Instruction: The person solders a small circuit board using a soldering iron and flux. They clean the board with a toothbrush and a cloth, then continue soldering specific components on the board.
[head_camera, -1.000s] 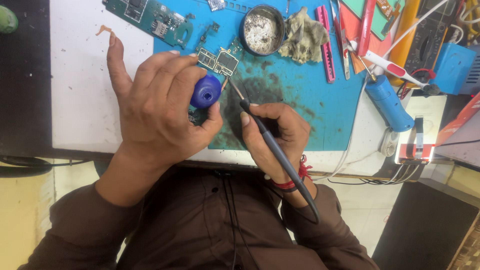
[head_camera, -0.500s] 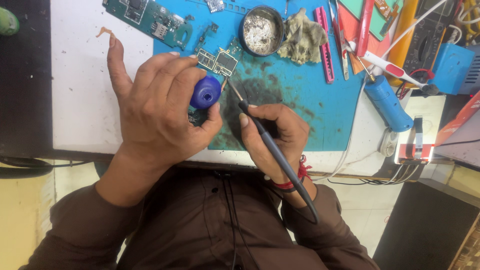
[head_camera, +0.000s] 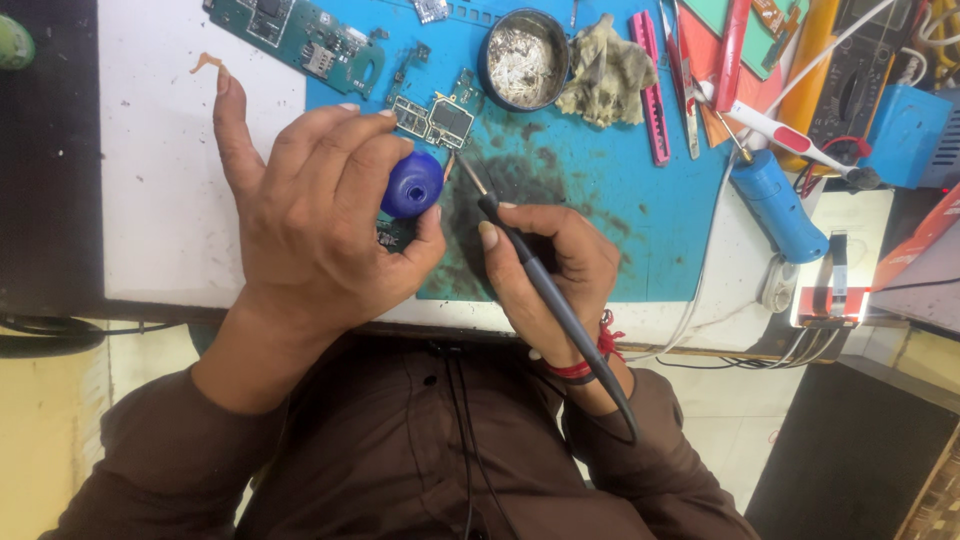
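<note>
Blue cap (head_camera: 412, 184) pinched in left hand (head_camera: 310, 220); right hand (head_camera: 550, 265) grips soldering iron (head_camera: 545, 290) nr small board (head_camera: 440, 118).

1. A small circuit board (head_camera: 440, 118) lies on the mat (head_camera: 640, 230), near its far edge.
2. The round tin (head_camera: 523, 60) sits just right of it.
3. A crumpled cloth (head_camera: 612, 72) is beside the tin, right again.
4. A larger board (head_camera: 300, 40) straddles the mat's far left corner.

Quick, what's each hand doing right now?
Left hand: closed on a blue round-topped tool.
Right hand: closed on a grey soldering iron, tip near the small circuit board.
</note>
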